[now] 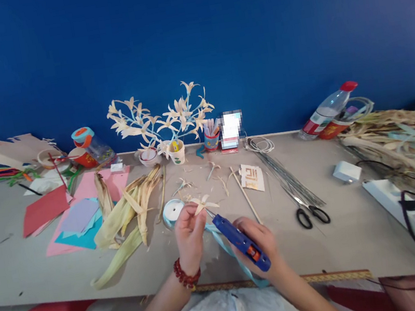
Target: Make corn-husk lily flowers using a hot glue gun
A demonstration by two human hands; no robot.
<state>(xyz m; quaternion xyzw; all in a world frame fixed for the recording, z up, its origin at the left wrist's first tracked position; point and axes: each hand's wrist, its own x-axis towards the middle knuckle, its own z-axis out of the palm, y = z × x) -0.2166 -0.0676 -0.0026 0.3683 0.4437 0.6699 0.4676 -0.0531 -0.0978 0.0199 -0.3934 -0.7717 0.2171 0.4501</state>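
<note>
My left hand (pixel 189 234), with a red bead bracelet at the wrist, pinches a small pale corn-husk flower (pixel 204 203) just above the table. A blue glue gun (pixel 240 241) with an orange trigger sits in my right hand (pixel 258 239), its nozzle pointing up-left at the base of the flower. A light blue ribbon (pixel 228 249) trails from a white ribbon roll (pixel 172 211) under both hands toward the table edge. Several loose husk flowers (pixel 182 184) lie beyond the hands.
Dried corn husks (pixel 132 214) and coloured paper sheets (pixel 78 218) lie left. A husk-flower bouquet (pixel 162 115) stands in a cup at the wall. Scissors (pixel 311 212) and metal wires (pixel 288 179) lie right, beside a white charger (pixel 346 171), a bottle (pixel 328 107) and a husk pile (pixel 397 138).
</note>
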